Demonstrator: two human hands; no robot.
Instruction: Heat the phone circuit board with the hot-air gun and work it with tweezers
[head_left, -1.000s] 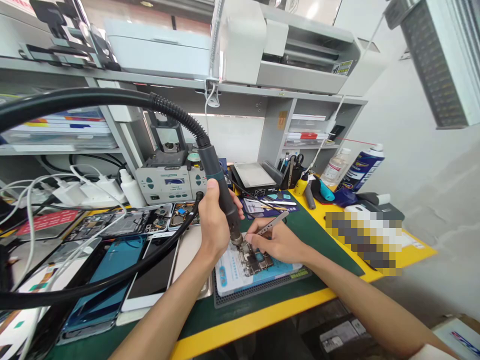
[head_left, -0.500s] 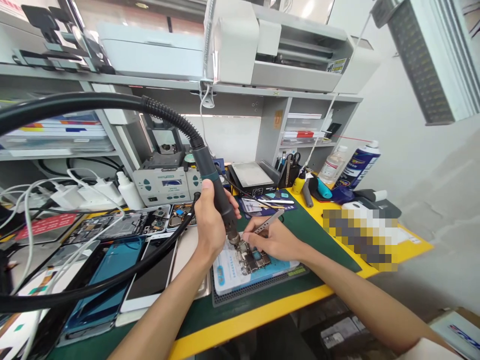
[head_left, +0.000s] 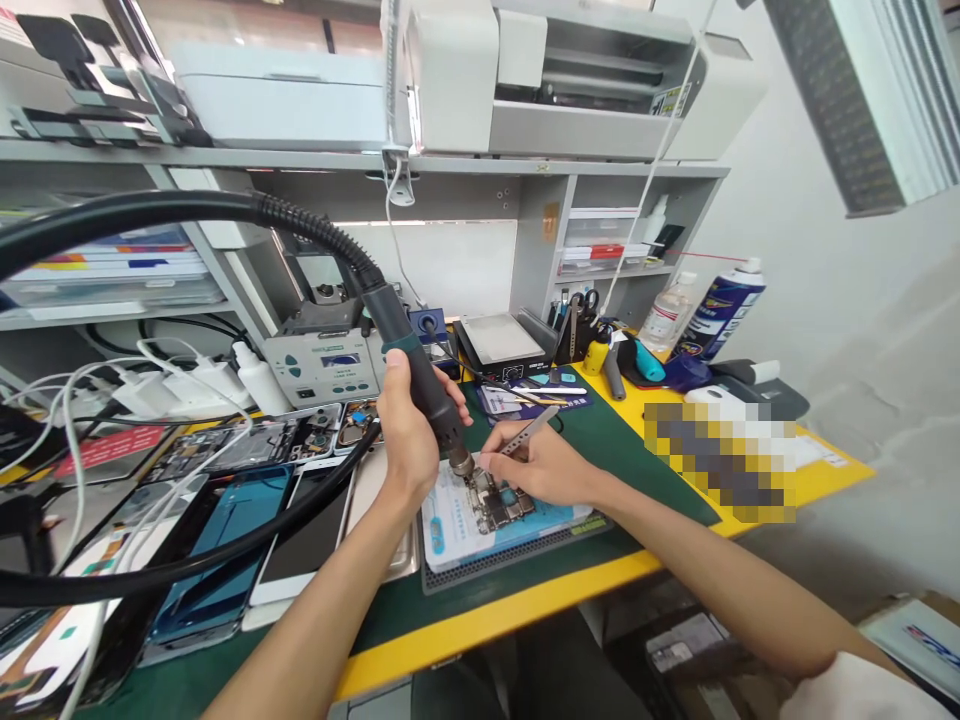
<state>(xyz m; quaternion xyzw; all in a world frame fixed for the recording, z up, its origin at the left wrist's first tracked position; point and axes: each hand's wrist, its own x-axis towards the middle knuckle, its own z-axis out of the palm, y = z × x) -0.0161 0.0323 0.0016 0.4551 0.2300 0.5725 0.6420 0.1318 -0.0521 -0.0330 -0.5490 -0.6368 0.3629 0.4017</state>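
My left hand [head_left: 411, 425] is wrapped around a black hot air gun [head_left: 420, 375], its hose arching off to the left. The metal nozzle tilts down over the upper left part of a phone circuit board [head_left: 499, 508]. My right hand [head_left: 547, 462] pinches grey tweezers [head_left: 530, 430] beside the nozzle; their tips are hidden behind my fingers. Under the board is a white and blue pad [head_left: 450, 545], which rests on a dark perforated mat [head_left: 469, 580].
To the left lie a white phone [head_left: 300, 545], a blue phone shell [head_left: 217, 570] and loose white cables. A hot air station [head_left: 326, 365] stands behind them. At the back right are a spray can [head_left: 716, 310], a clear bottle [head_left: 666, 312] and a yellow bottle [head_left: 595, 355].
The whole view has shifted slightly. Both hands keep their holds on the hot air gun and tweezers, and the nozzle stays over the board's upper left part.
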